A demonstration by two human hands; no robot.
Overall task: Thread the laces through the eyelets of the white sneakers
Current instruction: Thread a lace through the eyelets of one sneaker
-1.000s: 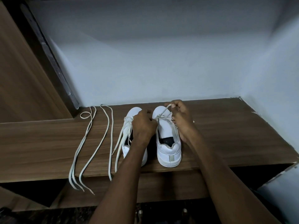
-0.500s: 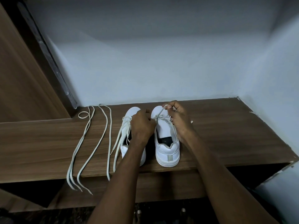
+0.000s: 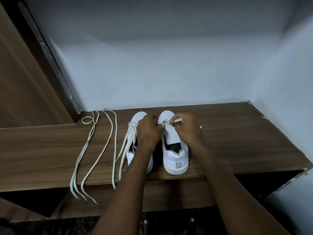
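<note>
Both arms stretched forward; left hand (image 3: 149, 131) fingers curled, knuckles up; right hand (image 3: 186, 128) fingers pinched together.

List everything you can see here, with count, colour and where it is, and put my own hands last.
sneakers: two, white, side by side on the shelf, heels toward the camera; left sneaker, right sneaker
lace in right sneaker: one, off-white, near its toe
lace on left sneaker: off-white, ends trailing over the shelf edge
loose laces: off-white, left of the sneakers; count unclear
shelf: one, brown wood
wall: pale, behind
left hand: curled at the right sneaker's inner edge
right hand: pinching the lace
</note>
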